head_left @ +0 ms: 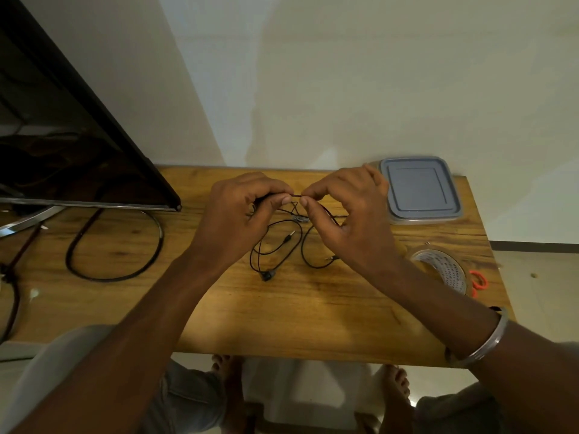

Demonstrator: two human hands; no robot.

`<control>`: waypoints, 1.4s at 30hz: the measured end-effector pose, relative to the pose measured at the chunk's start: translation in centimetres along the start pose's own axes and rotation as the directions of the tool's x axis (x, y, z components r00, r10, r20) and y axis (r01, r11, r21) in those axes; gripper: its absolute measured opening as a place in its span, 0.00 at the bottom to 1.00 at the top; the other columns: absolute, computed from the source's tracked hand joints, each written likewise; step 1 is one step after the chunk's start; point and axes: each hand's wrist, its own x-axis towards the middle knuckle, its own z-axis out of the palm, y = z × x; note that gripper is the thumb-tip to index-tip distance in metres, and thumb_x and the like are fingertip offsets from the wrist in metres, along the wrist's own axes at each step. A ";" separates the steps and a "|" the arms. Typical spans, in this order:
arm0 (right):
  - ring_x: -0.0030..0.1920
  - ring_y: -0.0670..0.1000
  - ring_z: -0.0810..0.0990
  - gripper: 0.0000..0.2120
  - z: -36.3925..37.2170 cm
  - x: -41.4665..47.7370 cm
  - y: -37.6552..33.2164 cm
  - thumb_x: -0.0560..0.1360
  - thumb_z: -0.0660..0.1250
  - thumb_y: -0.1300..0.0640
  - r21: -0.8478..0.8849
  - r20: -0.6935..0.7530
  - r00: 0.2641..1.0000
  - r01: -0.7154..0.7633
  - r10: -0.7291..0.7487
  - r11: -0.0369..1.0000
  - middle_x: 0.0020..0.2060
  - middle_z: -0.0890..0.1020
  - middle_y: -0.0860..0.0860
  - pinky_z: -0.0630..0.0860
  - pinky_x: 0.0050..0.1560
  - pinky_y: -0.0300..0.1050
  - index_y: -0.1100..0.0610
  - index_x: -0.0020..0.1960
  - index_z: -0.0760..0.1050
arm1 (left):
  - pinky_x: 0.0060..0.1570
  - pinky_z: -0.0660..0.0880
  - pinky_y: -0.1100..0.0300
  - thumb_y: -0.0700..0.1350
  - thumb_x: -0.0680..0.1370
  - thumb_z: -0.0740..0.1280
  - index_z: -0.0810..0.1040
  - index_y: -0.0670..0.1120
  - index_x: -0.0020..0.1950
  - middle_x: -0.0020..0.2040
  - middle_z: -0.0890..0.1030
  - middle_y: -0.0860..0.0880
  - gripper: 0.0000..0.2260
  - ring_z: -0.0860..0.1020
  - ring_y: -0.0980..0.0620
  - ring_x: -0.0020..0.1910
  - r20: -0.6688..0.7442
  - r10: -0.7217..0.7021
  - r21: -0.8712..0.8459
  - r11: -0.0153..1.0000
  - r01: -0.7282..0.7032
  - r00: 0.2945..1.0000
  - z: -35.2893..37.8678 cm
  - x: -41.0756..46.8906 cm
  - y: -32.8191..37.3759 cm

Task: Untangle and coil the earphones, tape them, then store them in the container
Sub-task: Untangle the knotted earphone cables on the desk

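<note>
Wood table (313,308) against white wall. L hand (238,220) & R hand (347,220) are just above it, each pinching the black earphones (282,245) cord btwn thumb & forefinger, fingertips nearly meeting. Rest of cord hangs in tangled loops onto the table under the hands, w/ one bud lying on the wood. Container (421,189), lid on, sits far R beside R hand. Tape (445,270) is near R forearm, orange scissors (479,281) beside it. TV (62,136) at L, w/ cable (125,245) looped below.

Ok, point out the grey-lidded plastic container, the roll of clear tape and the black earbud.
grey-lidded plastic container (419,186): head view, centre of lid.
roll of clear tape (449,271): head view, printed inner core.
black earbud (268,274): head view, bud body.
</note>
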 end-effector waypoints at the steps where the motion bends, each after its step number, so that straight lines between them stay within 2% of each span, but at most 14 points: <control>1: 0.51 0.47 0.78 0.02 -0.1 0.1 0.1 0.77 0.71 0.51 -0.013 -0.008 1.000 0.009 -0.009 1.000 0.43 0.80 0.42 0.62 0.69 0.63 0.49 0.47 0.82 | 0.46 0.74 0.68 0.40 0.78 0.71 0.85 0.42 0.51 0.44 0.82 0.55 0.05 0.81 0.61 0.43 -0.006 -0.004 0.016 1.000 0.004 1.000 -0.1 0.0 -0.1; 4: 0.51 0.49 0.78 0.03 -0.5 0.5 0.2 0.77 0.71 0.52 -0.020 -0.064 0.998 0.024 -0.025 1.000 0.42 0.81 0.44 0.63 0.68 0.61 0.51 0.47 0.81 | 0.46 0.75 0.66 0.39 0.78 0.71 0.85 0.42 0.51 0.44 0.83 0.54 0.05 0.81 0.59 0.43 -0.059 -0.007 0.069 0.998 0.011 0.998 -0.6 0.2 -0.7; 7: 0.50 0.50 0.78 0.02 -1.0 1.0 0.4 0.77 0.71 0.55 0.003 -0.142 0.990 0.023 -0.022 1.000 0.42 0.81 0.45 0.67 0.61 0.62 0.53 0.46 0.80 | 0.44 0.76 0.63 0.38 0.78 0.70 0.85 0.41 0.52 0.44 0.84 0.50 0.05 0.81 0.56 0.42 -0.113 0.009 0.100 0.995 0.002 0.994 -1.0 0.3 -1.1; 10: 0.50 0.47 0.75 0.02 -1.3 1.4 0.8 0.78 0.69 0.56 0.037 -0.209 0.977 -0.043 0.049 0.998 0.43 0.80 0.45 0.70 0.55 0.61 0.53 0.46 0.78 | 0.43 0.76 0.61 0.38 0.79 0.69 0.84 0.40 0.52 0.43 0.83 0.49 0.06 0.80 0.54 0.41 -0.168 0.018 0.142 0.990 0.006 0.986 -1.5 0.4 -1.3; 14: 0.50 0.46 0.74 0.04 -1.6 1.8 1.3 0.79 0.67 0.55 0.089 -0.287 0.944 -0.143 0.163 0.986 0.44 0.78 0.42 0.72 0.51 0.64 0.47 0.48 0.74 | 0.43 0.78 0.54 0.38 0.80 0.68 0.84 0.39 0.53 0.43 0.83 0.48 0.06 0.81 0.50 0.43 -0.226 0.010 0.136 0.990 0.022 0.974 -1.8 0.6 -1.7; 19: 0.52 0.54 0.78 0.03 -1.7 2.0 2.0 0.80 0.64 0.56 0.171 -0.337 0.898 -0.237 0.283 0.956 0.47 0.78 0.43 0.74 0.53 0.64 0.49 0.50 0.74 | 0.44 0.78 0.53 0.38 0.80 0.68 0.84 0.38 0.52 0.43 0.83 0.48 0.06 0.81 0.50 0.43 -0.243 0.018 0.125 0.992 0.013 0.970 -1.7 0.6 -1.7; 23: 0.54 0.53 0.78 0.03 -1.6 1.9 2.6 0.80 0.62 0.58 0.233 -0.348 0.859 -0.308 0.375 0.922 0.49 0.79 0.50 0.75 0.54 0.59 0.52 0.52 0.74 | 0.44 0.78 0.53 0.38 0.80 0.68 0.83 0.39 0.52 0.44 0.83 0.49 0.05 0.82 0.51 0.44 -0.257 -0.021 0.069 0.997 0.040 0.966 -1.3 0.5 -1.5; 25: 0.57 0.51 0.76 0.08 -1.3 1.6 2.5 0.80 0.61 0.60 0.232 -0.319 0.859 -0.338 0.400 0.912 0.54 0.78 0.52 0.74 0.57 0.59 0.56 0.57 0.75 | 0.44 0.78 0.53 0.38 0.79 0.68 0.84 0.40 0.52 0.43 0.82 0.50 0.05 0.82 0.53 0.44 -0.248 -0.056 0.021 0.998 0.063 0.967 -0.9 0.4 -1.2; 27: 0.62 0.51 0.74 0.17 -1.1 1.4 1.8 0.77 0.61 0.63 0.206 -0.281 0.891 -0.307 0.356 0.929 0.61 0.76 0.53 0.73 0.61 0.60 0.59 0.66 0.71 | 0.45 0.78 0.56 0.39 0.79 0.68 0.84 0.41 0.52 0.43 0.82 0.52 0.05 0.81 0.55 0.45 -0.233 -0.072 0.003 0.997 0.075 0.970 -0.6 0.4 -0.9; 30: 0.68 0.52 0.71 0.23 -1.0 1.1 0.2 0.76 0.64 0.60 0.103 -0.171 0.973 -0.138 0.154 0.985 0.66 0.74 0.53 0.67 0.67 0.63 0.61 0.71 0.69 | 0.45 0.77 0.61 0.40 0.79 0.68 0.84 0.41 0.53 0.44 0.83 0.51 0.06 0.81 0.56 0.44 -0.189 -0.065 -0.005 0.998 0.066 0.980 -0.4 0.3 -0.3; 32: 0.68 0.50 0.73 0.20 -0.7 0.6 -0.6 0.77 0.66 0.55 -0.003 -0.034 0.999 -0.032 0.032 0.999 0.62 0.78 0.48 0.59 0.71 0.65 0.57 0.68 0.73 | 0.44 0.77 0.60 0.40 0.79 0.69 0.84 0.42 0.53 0.44 0.84 0.50 0.06 0.81 0.55 0.44 -0.154 -0.053 -0.018 0.999 0.051 0.987 -0.2 0.2 0.0; 34: 0.64 0.49 0.75 0.14 -0.3 0.0 -0.8 0.78 0.68 0.52 -0.059 0.047 0.998 0.035 -0.032 0.998 0.55 0.82 0.45 0.56 0.73 0.66 0.53 0.63 0.77 | 0.44 0.77 0.57 0.40 0.79 0.69 0.84 0.42 0.53 0.44 0.84 0.49 0.06 0.82 0.54 0.43 -0.116 -0.028 -0.029 0.999 0.024 0.993 0.0 0.2 0.3; 38: 0.54 0.47 0.79 0.04 0.1 -0.2 -0.3 0.79 0.70 0.52 0.022 0.003 1.000 0.003 -0.003 1.000 0.45 0.83 0.42 0.62 0.68 0.66 0.51 0.52 0.81 | 0.43 0.78 0.53 0.38 0.78 0.70 0.85 0.41 0.51 0.44 0.85 0.49 0.05 0.82 0.53 0.44 -0.058 0.023 -0.034 0.999 -0.025 0.998 0.5 0.0 0.4; 42: 0.52 0.48 0.78 0.03 -0.1 0.2 -0.4 0.79 0.70 0.53 0.051 -0.068 0.998 -0.003 0.007 0.999 0.43 0.83 0.42 0.66 0.64 0.65 0.51 0.49 0.82 | 0.44 0.78 0.54 0.39 0.78 0.70 0.85 0.42 0.51 0.45 0.85 0.49 0.05 0.82 0.53 0.45 -0.043 0.014 -0.040 0.999 -0.016 0.999 0.5 0.1 0.2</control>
